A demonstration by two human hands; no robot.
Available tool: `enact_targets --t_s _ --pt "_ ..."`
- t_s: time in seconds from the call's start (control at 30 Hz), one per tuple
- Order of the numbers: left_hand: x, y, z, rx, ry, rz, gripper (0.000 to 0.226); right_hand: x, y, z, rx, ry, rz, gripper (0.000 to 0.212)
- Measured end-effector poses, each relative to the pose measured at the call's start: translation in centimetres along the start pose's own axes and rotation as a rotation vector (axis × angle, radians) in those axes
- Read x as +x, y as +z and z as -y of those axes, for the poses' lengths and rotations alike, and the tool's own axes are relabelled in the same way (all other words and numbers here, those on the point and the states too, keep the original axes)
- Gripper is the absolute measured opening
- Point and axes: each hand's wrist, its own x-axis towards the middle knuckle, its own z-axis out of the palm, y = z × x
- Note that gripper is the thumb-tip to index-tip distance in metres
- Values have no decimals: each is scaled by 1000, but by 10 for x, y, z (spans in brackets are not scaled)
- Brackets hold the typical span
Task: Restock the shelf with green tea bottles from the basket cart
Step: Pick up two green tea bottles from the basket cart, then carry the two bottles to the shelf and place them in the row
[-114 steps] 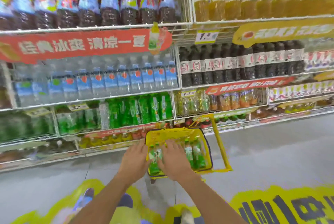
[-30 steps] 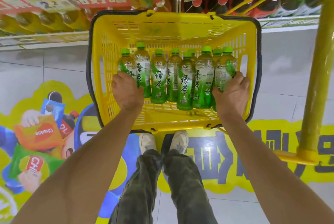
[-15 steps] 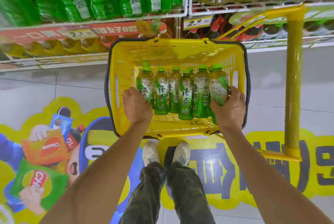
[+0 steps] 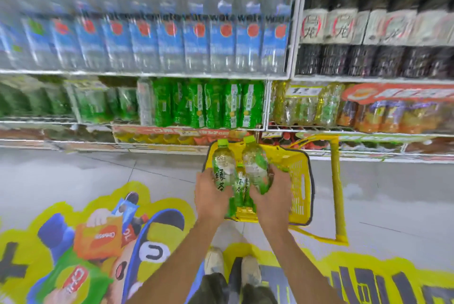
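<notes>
While left grip (image 4: 211,197) clasps one bottle (image 4: 223,165), right grip (image 4: 271,199) clasps another bottle (image 4: 255,163).

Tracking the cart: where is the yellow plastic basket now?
Head view, right of centre: the yellow plastic basket stands on the grey floor before the bottom shelf.

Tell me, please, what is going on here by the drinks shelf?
A person stands at the yellow basket cart, holding green tea bottles upright over it. The left hand grips one bottle, the right hand grips another bottle, and a third bottle sits between them. None is on the shelf of green drinks yet.
</notes>
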Motion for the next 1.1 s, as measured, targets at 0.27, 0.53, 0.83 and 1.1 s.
enact_targets --t_s 0.27,0.53,0.83,1.1 --pt "-71 -108 -45 -185 64 -194 53 -53 -37 96 56 -250 58 67" --pt "-129 -202 9 -243 14 -478 53 -125 -15 160 134 -447 284 76" --pt "-196 -323 142 -349 -203 -751 61 -267 76 240 129 -691 565 72" --pt "-258 -444 278 -434 -313 -877 62 -428 170 303 73 -786 772 68"
